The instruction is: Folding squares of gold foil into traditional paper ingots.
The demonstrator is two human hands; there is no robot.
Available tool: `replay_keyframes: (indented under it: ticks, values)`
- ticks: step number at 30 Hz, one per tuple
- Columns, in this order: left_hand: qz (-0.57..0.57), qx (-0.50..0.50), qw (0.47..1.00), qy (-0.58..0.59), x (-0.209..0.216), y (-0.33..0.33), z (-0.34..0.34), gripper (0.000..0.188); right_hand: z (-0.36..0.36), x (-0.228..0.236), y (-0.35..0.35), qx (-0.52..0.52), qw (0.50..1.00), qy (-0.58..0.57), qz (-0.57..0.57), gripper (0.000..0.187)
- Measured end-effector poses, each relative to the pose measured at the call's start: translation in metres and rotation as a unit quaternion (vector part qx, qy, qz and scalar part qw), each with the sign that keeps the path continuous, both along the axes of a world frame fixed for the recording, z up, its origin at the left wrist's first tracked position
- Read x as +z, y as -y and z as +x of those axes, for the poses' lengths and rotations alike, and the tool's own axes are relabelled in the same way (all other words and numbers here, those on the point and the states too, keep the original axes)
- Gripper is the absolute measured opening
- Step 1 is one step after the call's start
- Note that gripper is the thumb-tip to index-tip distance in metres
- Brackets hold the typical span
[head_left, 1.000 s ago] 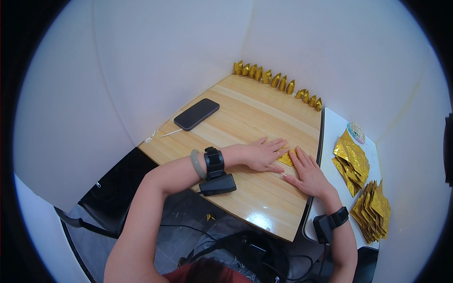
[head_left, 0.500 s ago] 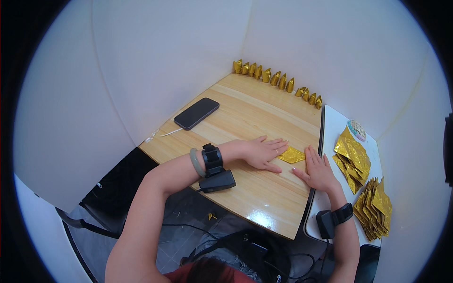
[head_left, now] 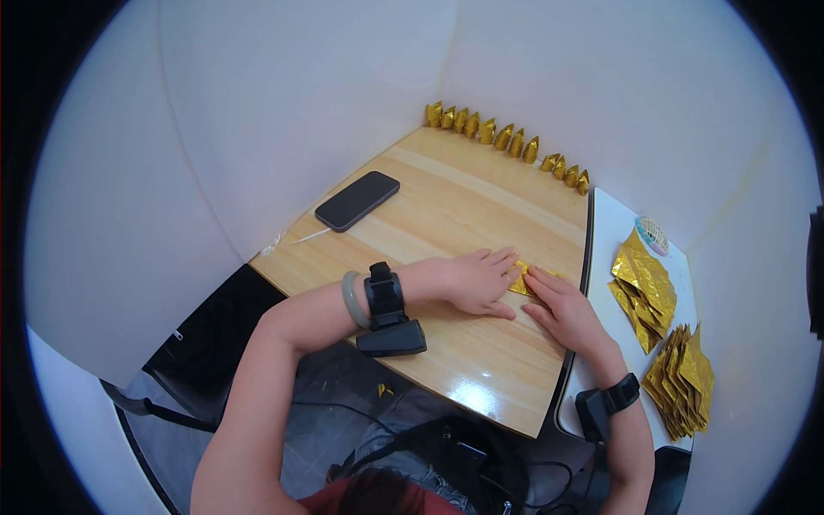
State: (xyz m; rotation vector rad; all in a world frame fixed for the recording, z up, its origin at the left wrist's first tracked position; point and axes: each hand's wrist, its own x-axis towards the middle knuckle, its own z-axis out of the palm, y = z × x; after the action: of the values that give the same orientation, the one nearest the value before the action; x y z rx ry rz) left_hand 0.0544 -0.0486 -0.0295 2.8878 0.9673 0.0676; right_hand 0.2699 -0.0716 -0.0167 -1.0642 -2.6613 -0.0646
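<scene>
A small piece of folded gold foil paper (head_left: 520, 283) lies flat on the wooden table, mostly covered by my hands. My left hand (head_left: 482, 281) rests palm down at its left side, fingers stretched out and fingertips on the foil. From the right, my right hand (head_left: 562, 311) lies flat over the other part of the foil, its fingers straight and close to those of the left. Neither hand grips anything. How the foil is folded beneath the fingers is hidden.
Folded gold foil pieces (head_left: 487, 131) stand in a row along the table's far edge. A phone (head_left: 358, 202) with a white cable lies at left. On the white side table (head_left: 606, 227) are a stack of gold foil sheets (head_left: 645, 279), a fanned stack (head_left: 680, 382) and a pale netted round object (head_left: 652, 235).
My right hand has moved left, from beside the foil's right end onto the foil. My left hand stays nearly in place.
</scene>
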Motion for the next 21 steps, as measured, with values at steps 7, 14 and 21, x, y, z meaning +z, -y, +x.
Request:
replay_keyframes:
  ticks: [7, 14, 21]
  values:
    - [-0.019, -0.063, 0.985, 0.159, 0.012, -0.016, -0.007, 0.04, -0.002, 0.002, -0.002, 0.006, 0.991, -0.124, -0.042, 0.031]
    - [-0.06, -0.056, 0.976, 0.2, 0.006, -0.021, -0.006, 0.038, 0.0, 0.005, -0.001, -0.027, 0.985, -0.154, -0.075, 0.038]
    - [-0.061, -0.047, 0.981, 0.181, 0.01, -0.018, -0.005, 0.035, -0.001, 0.009, 0.001, -0.009, 0.987, -0.145, -0.069, 0.038]
